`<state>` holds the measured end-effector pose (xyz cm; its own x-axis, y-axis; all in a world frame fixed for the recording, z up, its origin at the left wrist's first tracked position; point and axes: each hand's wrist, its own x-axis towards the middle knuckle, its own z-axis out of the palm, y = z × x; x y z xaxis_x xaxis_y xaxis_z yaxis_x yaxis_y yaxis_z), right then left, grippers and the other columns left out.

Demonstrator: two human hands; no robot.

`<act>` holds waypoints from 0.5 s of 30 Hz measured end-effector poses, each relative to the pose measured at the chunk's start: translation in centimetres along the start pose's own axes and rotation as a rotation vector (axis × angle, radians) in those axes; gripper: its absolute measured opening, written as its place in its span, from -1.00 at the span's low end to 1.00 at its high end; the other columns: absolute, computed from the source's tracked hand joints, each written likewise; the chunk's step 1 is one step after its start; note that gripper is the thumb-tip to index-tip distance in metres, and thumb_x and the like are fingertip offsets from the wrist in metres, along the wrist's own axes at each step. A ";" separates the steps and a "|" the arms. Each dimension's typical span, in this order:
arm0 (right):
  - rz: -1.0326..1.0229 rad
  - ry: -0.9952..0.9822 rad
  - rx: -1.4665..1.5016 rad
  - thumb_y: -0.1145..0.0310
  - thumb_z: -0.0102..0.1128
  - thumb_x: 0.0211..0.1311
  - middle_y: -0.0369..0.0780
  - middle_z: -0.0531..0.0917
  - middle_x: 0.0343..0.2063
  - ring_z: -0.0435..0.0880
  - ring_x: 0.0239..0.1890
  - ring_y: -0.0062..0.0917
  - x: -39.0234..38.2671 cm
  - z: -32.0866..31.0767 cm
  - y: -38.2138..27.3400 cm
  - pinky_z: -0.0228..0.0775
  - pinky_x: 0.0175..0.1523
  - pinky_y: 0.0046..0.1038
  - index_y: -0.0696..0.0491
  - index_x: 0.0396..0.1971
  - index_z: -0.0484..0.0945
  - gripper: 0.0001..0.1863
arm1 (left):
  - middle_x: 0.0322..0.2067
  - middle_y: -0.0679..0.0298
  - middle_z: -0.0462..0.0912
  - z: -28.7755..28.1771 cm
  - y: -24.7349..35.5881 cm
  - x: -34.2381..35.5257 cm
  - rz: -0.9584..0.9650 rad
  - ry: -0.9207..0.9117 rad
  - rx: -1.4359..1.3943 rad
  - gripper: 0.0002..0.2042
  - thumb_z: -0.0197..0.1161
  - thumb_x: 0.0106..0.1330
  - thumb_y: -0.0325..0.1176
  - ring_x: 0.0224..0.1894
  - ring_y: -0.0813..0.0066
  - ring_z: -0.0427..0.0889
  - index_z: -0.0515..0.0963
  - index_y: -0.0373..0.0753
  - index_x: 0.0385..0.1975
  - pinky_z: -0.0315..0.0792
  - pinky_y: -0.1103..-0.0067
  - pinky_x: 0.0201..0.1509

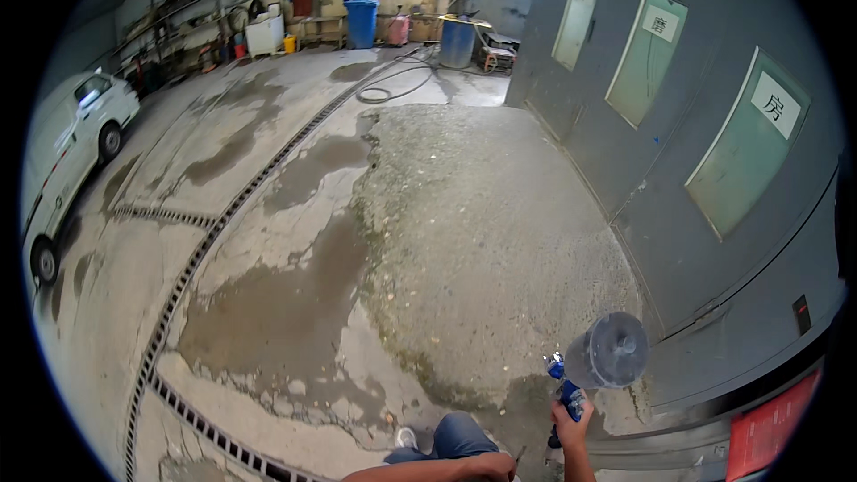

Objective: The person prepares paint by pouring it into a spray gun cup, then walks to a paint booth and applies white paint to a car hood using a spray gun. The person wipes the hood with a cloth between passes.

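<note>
My right hand point(571, 421) is closed around the handle of a blue-and-silver spray gun point(569, 390). A large, clear, greyish plastic cup point(609, 351) is attached to the gun and tilts to the right. Little or nothing can be made out inside the cup. My left forearm point(428, 471) crosses the lower edge toward the right; its fingers are hidden, and I cannot tell what they hold. Behind that arm show my knee in blue trousers point(464, 436) and a light shoe point(406, 438).
Grey panels with glazed windows point(647, 58) line the right side, above a red panel point(769, 428). A rough concrete ramp point(482, 241) adjoins wet floor and a drain grate point(214, 232). A white van point(76, 143) stands left; blue bins point(361, 24) and a hose point(393, 94) lie far off.
</note>
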<state>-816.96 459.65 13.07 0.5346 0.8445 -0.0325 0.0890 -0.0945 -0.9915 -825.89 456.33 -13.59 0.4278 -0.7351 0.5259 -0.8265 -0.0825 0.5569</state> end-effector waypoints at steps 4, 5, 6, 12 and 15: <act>-0.019 0.020 -0.002 0.60 0.28 -0.02 -0.35 0.47 -0.71 0.44 -0.71 -0.68 14.1 7.0 -0.6 0.26 -0.60 -0.59 0.13 -0.53 0.45 -0.85 | -0.53 0.01 0.61 -10.9 3.4 -14.7 -0.620 0.483 0.095 -0.81 0.24 0.07 -0.23 -0.50 -0.03 0.56 0.63 -0.18 -0.42 0.43 0.22 -0.45; 0.023 0.072 0.025 0.59 0.28 -0.01 -0.34 0.48 -0.69 0.45 -0.70 -0.68 17.3 9.0 -0.5 0.26 -0.60 -0.60 0.10 -0.55 0.43 -0.84 | -0.53 0.00 0.61 -16.0 5.9 -17.2 -0.963 0.415 -0.029 -0.81 0.24 0.03 -0.26 -0.49 -0.05 0.57 0.64 -0.20 -0.42 0.44 0.21 -0.43; 0.027 0.089 0.006 0.60 0.24 0.01 -0.34 0.47 -0.68 0.44 -0.70 -0.68 21.0 10.9 0.2 0.25 -0.60 -0.60 0.12 -0.48 0.44 -0.86 | -0.53 -0.02 0.62 -21.6 8.0 -20.0 -1.307 0.340 -0.143 -0.80 0.23 -0.01 -0.29 -0.48 -0.06 0.58 0.64 -0.23 -0.41 0.45 0.21 -0.41; 0.211 -0.042 0.057 0.61 0.17 0.05 -0.33 0.45 -0.67 0.41 -0.70 -0.70 44.4 21.2 -4.3 0.23 -0.61 -0.61 0.16 -0.36 0.44 -0.85 | -0.41 0.07 0.68 -47.2 19.2 -41.6 -1.332 0.393 -0.543 -0.65 0.24 0.16 -0.06 -0.35 0.16 0.65 0.67 -0.25 -0.32 0.47 0.30 -0.28; 0.228 -0.104 0.119 0.61 0.18 0.05 -0.35 0.46 -0.68 0.43 -0.70 -0.72 56.2 26.5 -9.2 0.23 -0.62 -0.62 0.15 -0.34 0.43 -0.83 | -0.40 0.07 0.68 -52.0 21.1 -47.4 -1.419 0.641 -0.502 -0.68 0.24 0.20 -0.09 -0.35 0.15 0.64 0.67 -0.24 -0.30 0.46 0.30 -0.26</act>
<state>-810.03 521.94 16.99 0.4400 0.8585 -0.2635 -0.1270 -0.2310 -0.9646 -844.58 524.44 6.61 0.8757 0.1282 -0.4655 0.4784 -0.1002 0.8724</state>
